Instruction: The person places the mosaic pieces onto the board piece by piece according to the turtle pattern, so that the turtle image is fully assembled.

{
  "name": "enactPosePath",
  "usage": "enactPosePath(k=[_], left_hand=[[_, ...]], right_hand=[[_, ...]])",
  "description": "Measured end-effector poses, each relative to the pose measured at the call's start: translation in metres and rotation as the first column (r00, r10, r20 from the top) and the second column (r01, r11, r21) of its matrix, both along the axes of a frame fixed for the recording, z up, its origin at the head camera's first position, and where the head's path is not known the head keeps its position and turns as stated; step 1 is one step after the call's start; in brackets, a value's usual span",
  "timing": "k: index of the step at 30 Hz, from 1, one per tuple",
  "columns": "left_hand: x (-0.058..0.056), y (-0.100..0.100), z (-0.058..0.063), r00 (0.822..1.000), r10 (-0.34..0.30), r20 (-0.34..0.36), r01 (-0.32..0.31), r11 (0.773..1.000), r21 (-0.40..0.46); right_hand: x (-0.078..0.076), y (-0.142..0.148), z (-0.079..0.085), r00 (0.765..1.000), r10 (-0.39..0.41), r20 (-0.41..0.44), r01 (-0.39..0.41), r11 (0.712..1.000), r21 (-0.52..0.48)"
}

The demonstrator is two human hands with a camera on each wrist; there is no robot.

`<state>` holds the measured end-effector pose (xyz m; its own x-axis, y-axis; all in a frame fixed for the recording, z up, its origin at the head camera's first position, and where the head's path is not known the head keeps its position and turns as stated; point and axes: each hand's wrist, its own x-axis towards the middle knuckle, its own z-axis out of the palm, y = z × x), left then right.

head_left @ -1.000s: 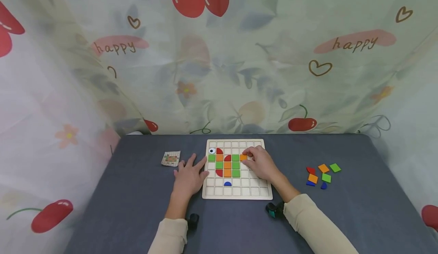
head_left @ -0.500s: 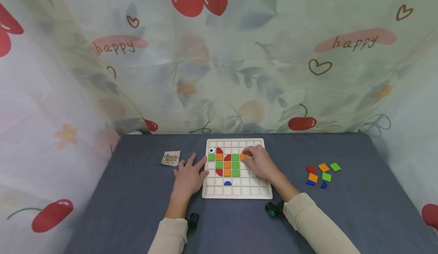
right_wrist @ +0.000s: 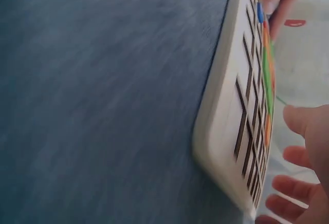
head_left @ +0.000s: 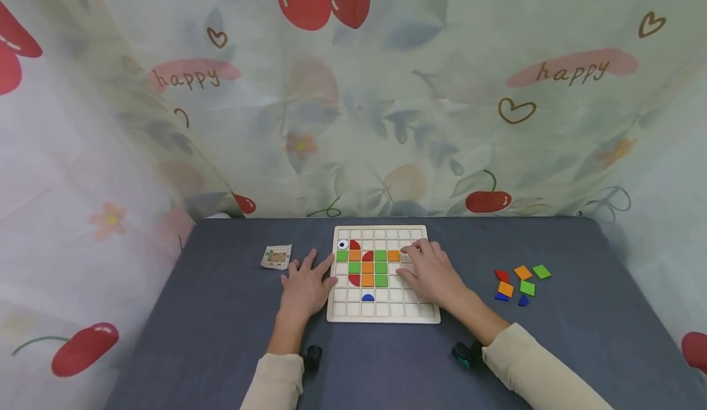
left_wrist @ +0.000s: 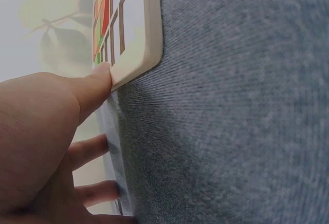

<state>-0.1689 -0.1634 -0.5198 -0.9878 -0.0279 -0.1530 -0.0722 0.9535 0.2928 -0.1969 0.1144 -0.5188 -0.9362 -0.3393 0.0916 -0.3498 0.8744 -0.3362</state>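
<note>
A pale wooden grid board lies on the dark cloth, with green, orange, red and blue tiles and a round eye tile in its cells. My left hand rests at the board's left edge, fingers spread; in the left wrist view the thumb touches the rim. Over the board's right side is my right hand, thumb and fingers apart and holding nothing. Just left of its fingertips, an orange square tile lies in a cell, in line with a green tile.
Loose tiles lie to the right of the board: a red one, orange squares, green squares and blue pieces. A small pattern card is left of the board. A printed curtain hangs behind the table.
My right hand has let go of the orange square tile and drawn back to the right, its fingers spreading. The tile stays on the board. My left hand has not moved.
</note>
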Motion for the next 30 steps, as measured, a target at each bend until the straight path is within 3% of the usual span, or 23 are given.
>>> enactPosePath(k=[8, 30], left_hand=[[-0.001, -0.001, 0.002, 1.0, -0.003, -0.016, 0.003, 1.0, 0.003], [0.002, -0.002, -0.005, 0.999, -0.008, -0.039, 0.009, 1.0, 0.012]], right_hand=[[0.006, 0.034, -0.004, 0.996, 0.02, -0.091, -0.006, 0.989, 0.15], [0.019, 0.134, -0.019, 0.993, -0.08, -0.089, 0.097, 0.974, 0.204]])
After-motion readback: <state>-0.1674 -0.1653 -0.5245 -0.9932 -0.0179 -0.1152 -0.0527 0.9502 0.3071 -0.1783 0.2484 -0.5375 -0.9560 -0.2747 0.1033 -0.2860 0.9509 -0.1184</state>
